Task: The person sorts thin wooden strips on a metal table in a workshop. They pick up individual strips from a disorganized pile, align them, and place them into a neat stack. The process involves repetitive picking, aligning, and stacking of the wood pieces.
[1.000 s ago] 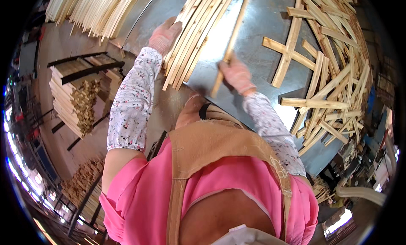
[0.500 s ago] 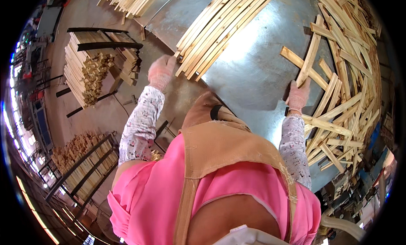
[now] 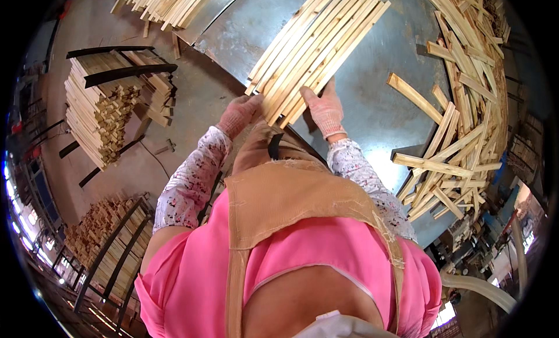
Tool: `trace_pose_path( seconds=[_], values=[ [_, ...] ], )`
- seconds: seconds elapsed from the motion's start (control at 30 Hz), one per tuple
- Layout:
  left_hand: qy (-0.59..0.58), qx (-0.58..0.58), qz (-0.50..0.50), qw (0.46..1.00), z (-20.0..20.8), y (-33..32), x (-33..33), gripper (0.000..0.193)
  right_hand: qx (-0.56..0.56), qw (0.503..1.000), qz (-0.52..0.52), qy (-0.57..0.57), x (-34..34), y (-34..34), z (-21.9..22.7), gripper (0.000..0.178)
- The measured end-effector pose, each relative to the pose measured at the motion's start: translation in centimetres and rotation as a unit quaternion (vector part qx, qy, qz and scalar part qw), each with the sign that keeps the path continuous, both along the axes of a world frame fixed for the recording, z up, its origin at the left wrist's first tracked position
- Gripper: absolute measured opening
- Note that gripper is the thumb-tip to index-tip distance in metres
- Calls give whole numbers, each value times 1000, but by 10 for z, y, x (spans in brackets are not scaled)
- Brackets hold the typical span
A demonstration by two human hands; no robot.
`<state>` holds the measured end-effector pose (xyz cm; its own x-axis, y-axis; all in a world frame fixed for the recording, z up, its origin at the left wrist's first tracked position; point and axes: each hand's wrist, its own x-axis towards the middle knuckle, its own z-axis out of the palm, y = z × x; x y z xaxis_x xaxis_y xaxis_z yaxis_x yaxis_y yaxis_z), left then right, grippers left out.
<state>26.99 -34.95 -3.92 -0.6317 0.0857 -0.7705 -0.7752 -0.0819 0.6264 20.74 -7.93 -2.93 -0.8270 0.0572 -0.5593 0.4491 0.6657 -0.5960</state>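
Note:
A row of pale wooden strips (image 3: 317,49) lies side by side and slanted on the metal table, with the near ends reaching toward my body. My left hand (image 3: 240,115), in a pinkish knit glove, is closed at the row's near left corner, its fingertips against the strip ends. On the right side of the row is my right hand (image 3: 326,109), gloved the same way. Its thumb lies over the outer strips and its fingers run along the outside edge. The undersides of both hands are hidden.
Loose wooden strips (image 3: 460,140) lie in a jumbled heap along the right of the metal table (image 3: 372,113). Another row of strips (image 3: 169,6) is at the far left. Stacked strips in a black rack (image 3: 105,113) and a second racked stack (image 3: 110,233) stand on the floor at left.
My right hand has come left from the heap to the row's right side; the strip it held now seems to lie at that edge. My left hand stays by the row's near left corner.

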Motion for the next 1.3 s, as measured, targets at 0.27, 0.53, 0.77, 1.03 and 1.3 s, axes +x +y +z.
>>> trace_pose_path(
  seconds=[0.27,0.53,0.77,1.03,1.3],
  values=[
    [162,-165,-345,910,30,10,0,49,-260,949,-177,10,17,11,30,79],
    [10,-91,-161,983,9,14,-4,47,-307,934,-185,-3,10,1,36,76],
    [-64,181,-28,981,43,-2,-25,26,-410,876,-253,8,27,37,13,69],
    [158,241,-124,950,69,55,-50,22,-456,841,-290,32,17,64,51,51],
    [160,40,-346,924,127,114,-70,36,-380,869,-316,-29,-26,49,50,51]
  ],
)
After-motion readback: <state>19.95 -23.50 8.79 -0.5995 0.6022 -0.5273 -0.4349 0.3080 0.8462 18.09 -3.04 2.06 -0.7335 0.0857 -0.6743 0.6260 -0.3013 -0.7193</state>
